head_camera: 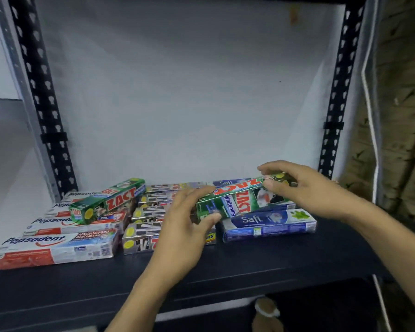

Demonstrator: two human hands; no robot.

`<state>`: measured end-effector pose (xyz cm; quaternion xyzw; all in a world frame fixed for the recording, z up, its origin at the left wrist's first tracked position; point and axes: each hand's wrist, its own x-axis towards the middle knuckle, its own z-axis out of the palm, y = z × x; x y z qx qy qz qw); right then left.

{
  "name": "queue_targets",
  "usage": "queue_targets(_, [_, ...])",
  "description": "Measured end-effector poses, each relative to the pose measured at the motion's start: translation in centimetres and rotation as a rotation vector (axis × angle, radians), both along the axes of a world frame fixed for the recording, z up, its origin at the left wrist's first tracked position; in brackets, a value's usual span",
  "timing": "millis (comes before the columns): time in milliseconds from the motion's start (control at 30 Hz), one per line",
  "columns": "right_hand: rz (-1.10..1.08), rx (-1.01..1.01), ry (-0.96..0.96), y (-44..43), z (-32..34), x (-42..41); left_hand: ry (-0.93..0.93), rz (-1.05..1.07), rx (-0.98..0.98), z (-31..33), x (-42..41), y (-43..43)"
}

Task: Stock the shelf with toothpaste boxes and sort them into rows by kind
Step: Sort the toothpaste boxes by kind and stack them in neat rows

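Observation:
A green Zact box [240,200] is held by both hands over the blue Safi boxes [268,224] at the right of the shelf [249,267]. My left hand [185,228] grips its near left end, and my right hand [297,185] pinches its far right end. The box is tilted, its right end higher. A row of white-and-red Pepsodent boxes [55,250] lies at the left. Silver-black Zact boxes [149,226] form the middle row, partly hidden by my left hand. A second green Zact box [108,202] lies aslant on top of the Pepsodent row.
Black perforated uprights [46,111] [336,111] frame the shelf at left and right, with a pale wall behind. Bare dark shelf runs along the front edge. A brown and white object [266,312] shows below the shelf.

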<state>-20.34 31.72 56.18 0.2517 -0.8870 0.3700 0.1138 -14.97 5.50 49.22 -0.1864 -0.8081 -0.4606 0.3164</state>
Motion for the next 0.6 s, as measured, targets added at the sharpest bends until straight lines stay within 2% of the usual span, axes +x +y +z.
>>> queue_targets(133, [-0.113,0.229,0.273,4.2,-2.0,1.3,-0.203,-0.140,0.220,0.3,-1.3,4.1])
queue_targets(200, [-0.155,0.248,0.365,6.3,-2.5,1.6,-0.285,-0.231,0.293,0.9,-1.4,6.1])
queue_targets(400, [-0.411,-0.127,0.544,8.9,-5.3,1.8,-0.373,-0.305,0.723,2.5,-2.4,13.1])
queue_targets(500, [-0.457,-0.295,0.520,7.6,-7.5,2.3,-0.450,-0.439,0.714,2.2,-3.1,18.3])
queue_targets(600, [-0.426,-0.311,0.425,7.2,-9.1,2.9,-0.441,-0.478,0.709,2.5,-4.5,21.3])
